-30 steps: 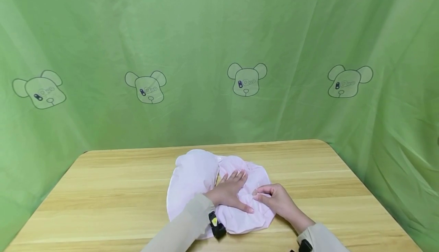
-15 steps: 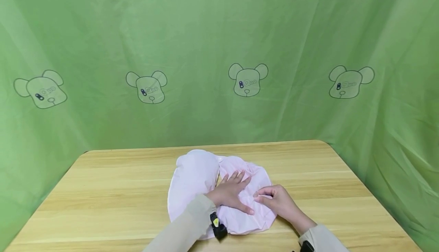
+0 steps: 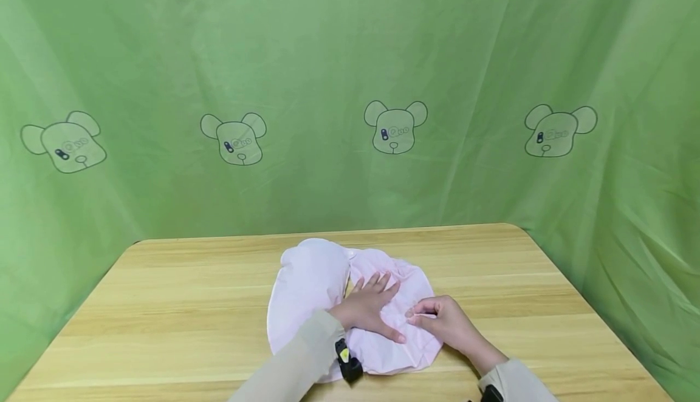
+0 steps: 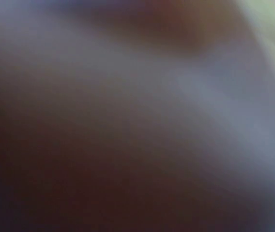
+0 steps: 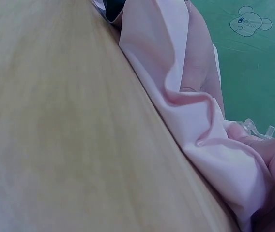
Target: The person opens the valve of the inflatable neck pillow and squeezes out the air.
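Observation:
A pale pink inflatable neck pillow (image 3: 307, 277) lies flat on the wooden table, its left half smooth and its right half wrinkled. My left hand (image 3: 367, 309) presses on the right half with fingers spread. Just right of it, my right hand (image 3: 447, 324) pinches a small part of the pillow between thumb and fingertips. From the right wrist, a clear plastic air valve (image 5: 250, 126) shows at those fingertips, over the creased pink fabric. The left wrist view is dark and blurred.
Bare wooden tabletop (image 3: 180, 305) surrounds the pillow on both sides. A green curtain (image 3: 317, 56) with bear-head outlines hangs behind the table's far edge. Black straps (image 3: 348, 359) circle both wrists over beige sleeves.
My right hand and the pillow's right edge shift very slightly to the right. The left hand keeps its place, pressing on the pillow.

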